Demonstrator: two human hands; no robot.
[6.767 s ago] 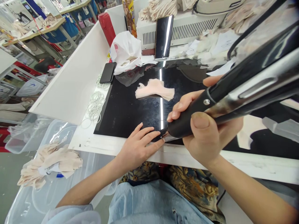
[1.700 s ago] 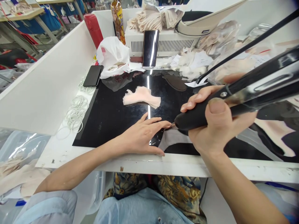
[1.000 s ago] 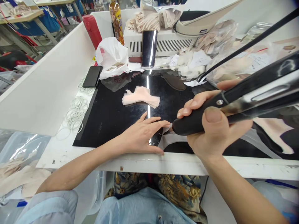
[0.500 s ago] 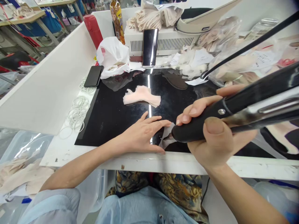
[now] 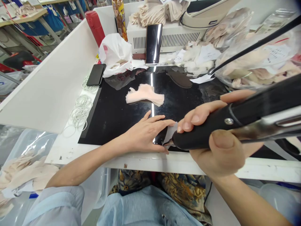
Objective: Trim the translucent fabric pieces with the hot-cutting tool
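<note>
Across our counter (image 5: 145,163), one stack (image 5: 144,94) is lying cut; our open left hand (image 5: 145,135) is pressing a piece (image 5: 169,133) flat while our right hand (image 5: 218,147) is gripping the tool (image 5: 246,116) at its edge.

We can read no text anywhere here. The paper slips (image 5: 208,53) at the far edge of the desk carry faint print, too small for us to make out. The bottle (image 5: 119,12) near the far left corner wears a yellow and red label, blurred past reading. The cream machine (image 5: 207,14) along the far edge bears a small dark badge whose letters we cannot tell. The white plastic bag (image 5: 115,51) beside the bottle shows red marks that we cannot make out as letters.
</note>
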